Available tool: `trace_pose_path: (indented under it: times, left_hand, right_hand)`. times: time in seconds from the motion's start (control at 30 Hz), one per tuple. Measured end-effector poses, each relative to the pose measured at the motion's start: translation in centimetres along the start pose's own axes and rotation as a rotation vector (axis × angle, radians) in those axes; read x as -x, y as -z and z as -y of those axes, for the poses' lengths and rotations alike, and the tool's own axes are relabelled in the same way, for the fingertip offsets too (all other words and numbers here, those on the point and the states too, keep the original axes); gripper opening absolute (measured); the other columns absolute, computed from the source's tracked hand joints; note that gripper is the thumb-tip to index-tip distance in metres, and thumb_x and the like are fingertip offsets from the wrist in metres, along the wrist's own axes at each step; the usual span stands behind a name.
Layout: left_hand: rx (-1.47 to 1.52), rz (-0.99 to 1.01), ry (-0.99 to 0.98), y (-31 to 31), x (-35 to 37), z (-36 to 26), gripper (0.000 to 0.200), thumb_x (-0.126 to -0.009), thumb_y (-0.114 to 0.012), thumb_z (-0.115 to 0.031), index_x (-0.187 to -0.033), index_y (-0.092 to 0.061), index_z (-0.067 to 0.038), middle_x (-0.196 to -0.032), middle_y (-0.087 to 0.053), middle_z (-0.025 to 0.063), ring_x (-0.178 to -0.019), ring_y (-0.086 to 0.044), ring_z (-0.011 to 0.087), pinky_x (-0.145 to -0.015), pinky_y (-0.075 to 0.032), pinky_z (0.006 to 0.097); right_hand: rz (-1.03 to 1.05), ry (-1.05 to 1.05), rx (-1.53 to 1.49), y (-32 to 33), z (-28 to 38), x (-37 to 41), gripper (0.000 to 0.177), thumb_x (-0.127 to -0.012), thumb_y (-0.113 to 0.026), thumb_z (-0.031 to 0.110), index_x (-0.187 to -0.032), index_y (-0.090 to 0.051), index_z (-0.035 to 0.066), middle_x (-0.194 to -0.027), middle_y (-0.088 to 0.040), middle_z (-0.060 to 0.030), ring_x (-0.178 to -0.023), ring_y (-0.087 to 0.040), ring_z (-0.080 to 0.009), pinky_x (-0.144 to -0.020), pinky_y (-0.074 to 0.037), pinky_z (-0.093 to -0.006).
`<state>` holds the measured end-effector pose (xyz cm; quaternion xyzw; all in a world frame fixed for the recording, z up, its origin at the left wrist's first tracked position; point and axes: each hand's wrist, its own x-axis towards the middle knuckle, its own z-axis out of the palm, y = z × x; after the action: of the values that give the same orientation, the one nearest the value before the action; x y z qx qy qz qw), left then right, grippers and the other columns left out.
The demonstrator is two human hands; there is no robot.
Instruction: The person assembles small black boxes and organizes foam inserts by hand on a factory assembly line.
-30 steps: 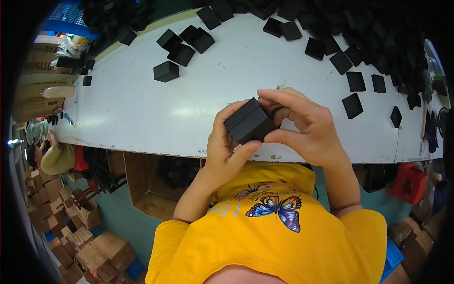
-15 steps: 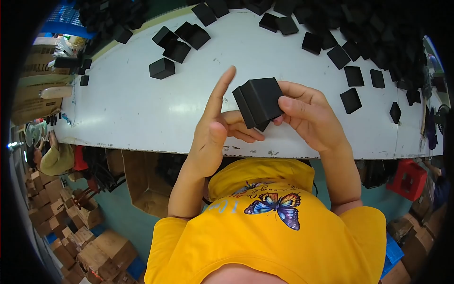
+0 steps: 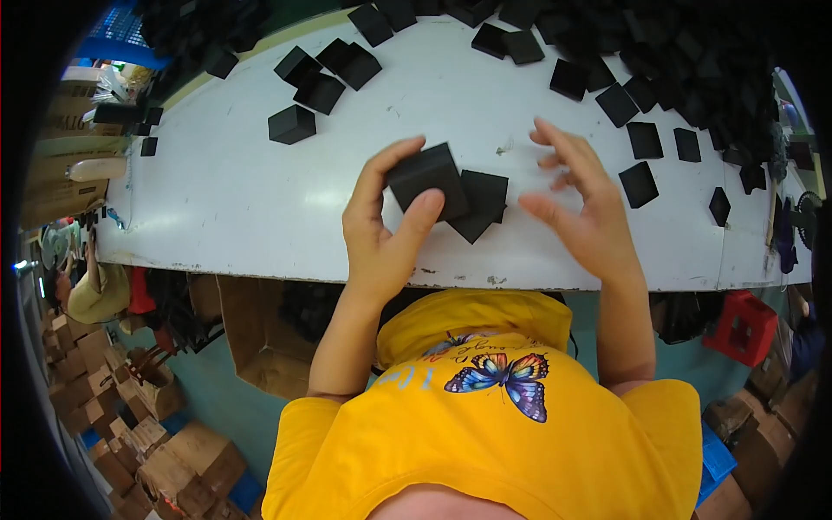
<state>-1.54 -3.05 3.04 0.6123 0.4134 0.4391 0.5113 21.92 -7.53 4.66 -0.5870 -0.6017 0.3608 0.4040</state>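
My left hand point(image 3: 381, 225) grips a black box point(image 3: 427, 180) between thumb and fingers, above the white table point(image 3: 234, 191). Just right of that box, other black pieces point(image 3: 482, 198) lie on the table near its front edge, partly covered by the held box. My right hand point(image 3: 576, 204) is to the right of these pieces, its fingers apart and holding nothing, slightly blurred.
Several black boxes point(image 3: 293, 125) lie at the back left of the table. A large heap of black boxes point(image 3: 685, 61) fills the back right, with loose ones point(image 3: 639, 185) nearer. Below are a cardboard box point(image 3: 260, 338) and a red stool point(image 3: 743, 328).
The box has passed from my right hand into my left hand, further left. My right hand has opened and moved off to the right. More of the black pieces beneath now show.
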Motion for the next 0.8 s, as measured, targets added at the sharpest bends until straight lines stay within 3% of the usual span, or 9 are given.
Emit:
trace_pose_path:
  times: [0.07,0.17,0.2,0.33,0.5,0.57,0.63,0.7,0.8]
  left_hand:
    - [0.141,-0.007,0.028,-0.8,1.1,0.9,0.054,-0.094,-0.071,-0.021,-0.140,-0.049,-0.002,-0.119,-0.064,0.0094,-0.110,-0.060,0.0149,-0.099,-0.046,0.0298]
    - [0.329,-0.018,0.048,-3.0,1.7,2.5,0.054,-0.096,-0.068,-0.021,-0.142,-0.043,-0.006,-0.121,-0.057,0.0084,-0.108,-0.055,0.0143,-0.095,-0.046,0.0281]
    - [0.318,-0.031,0.077,-3.3,1.7,2.6,0.055,-0.095,-0.069,-0.020,-0.141,-0.043,-0.007,-0.121,-0.056,0.0082,-0.108,-0.054,0.0146,-0.095,-0.046,0.0283]
    - [0.078,-0.170,0.011,-0.2,2.9,2.4,0.056,-0.089,-0.069,-0.017,-0.138,-0.043,-0.006,-0.121,-0.052,0.0085,-0.109,-0.051,0.0163,-0.096,-0.044,0.0301]
    - [-0.007,-0.800,0.087,8.8,11.0,2.8,0.055,-0.086,-0.058,-0.026,-0.134,-0.046,-0.002,-0.120,-0.058,0.0154,-0.106,-0.059,0.0234,-0.093,-0.051,0.0353]
    - [0.049,-0.923,0.059,11.8,14.0,1.6,0.055,-0.093,-0.056,-0.024,-0.141,-0.038,-0.002,-0.127,-0.058,0.0192,-0.114,-0.058,0.0269,-0.099,-0.050,0.0385]
    - [-0.479,-1.068,0.164,15.0,16.1,2.1,0.064,-0.094,-0.065,-0.016,-0.148,-0.034,-0.002,-0.142,-0.050,0.0205,-0.128,-0.050,0.0291,-0.108,-0.043,0.0385]
    - [-0.857,-1.105,0.185,16.5,16.1,1.6,0.060,-0.092,-0.068,-0.013,-0.145,-0.042,-0.003,-0.150,-0.043,0.0173,-0.137,-0.043,0.0293,-0.112,-0.038,0.0416]
    - [-0.737,-0.886,0.012,15.1,9.7,2.1,0.056,-0.093,-0.069,-0.013,-0.143,-0.048,-0.004,-0.150,-0.046,0.0097,-0.138,-0.044,0.0240,-0.111,-0.036,0.0444]
  right_hand:
    - [0.124,-0.177,0.108,0.0,0.4,1.5,0.083,-0.076,-0.084,0.013,-0.149,-0.045,0.009,-0.133,-0.054,-0.0137,-0.111,-0.061,-0.0270,-0.092,-0.053,-0.0365]
    - [0.130,-0.041,0.156,-3.2,-0.9,2.1,0.088,-0.073,-0.084,0.012,-0.149,-0.042,0.009,-0.138,-0.048,-0.0155,-0.113,-0.060,-0.0344,-0.092,-0.054,-0.0407]
    - [0.091,-0.055,0.094,-4.3,-1.1,1.8,0.080,-0.073,-0.082,0.007,-0.144,-0.046,0.008,-0.133,-0.048,-0.0175,-0.112,-0.059,-0.0398,-0.092,-0.054,-0.0438]
    - [0.202,0.025,0.078,-9.1,-0.2,0.2,0.083,-0.072,-0.079,0.002,-0.146,-0.043,0.009,-0.127,-0.048,-0.0186,-0.110,-0.059,-0.0403,-0.090,-0.054,-0.0439]
    - [0.671,0.228,-0.110,-20.3,4.3,-1.2,0.081,-0.076,-0.078,0.009,-0.148,-0.041,0.012,-0.124,-0.048,-0.0200,-0.116,-0.052,-0.0400,-0.098,-0.048,-0.0439]
    - [0.795,0.357,-0.191,-25.8,4.9,-0.2,0.079,-0.081,-0.078,0.014,-0.148,-0.038,0.003,-0.132,-0.046,-0.0225,-0.117,-0.054,-0.0401,-0.098,-0.049,-0.0418]
    - [0.904,0.408,-0.169,-26.7,6.4,0.3,0.070,-0.084,-0.075,0.013,-0.144,-0.042,0.000,-0.131,-0.050,-0.0199,-0.113,-0.058,-0.0374,-0.096,-0.051,-0.0409]
    - [0.733,0.560,-0.126,-25.8,6.1,0.1,0.054,-0.086,-0.073,0.012,-0.134,-0.051,0.001,-0.122,-0.056,-0.0164,-0.105,-0.062,-0.0350,-0.090,-0.053,-0.0407]
    - [0.529,0.554,-0.052,-21.4,4.7,-1.4,0.029,-0.087,-0.070,0.011,-0.113,-0.061,0.002,-0.108,-0.062,-0.0120,-0.095,-0.065,-0.0316,-0.080,-0.055,-0.0404]
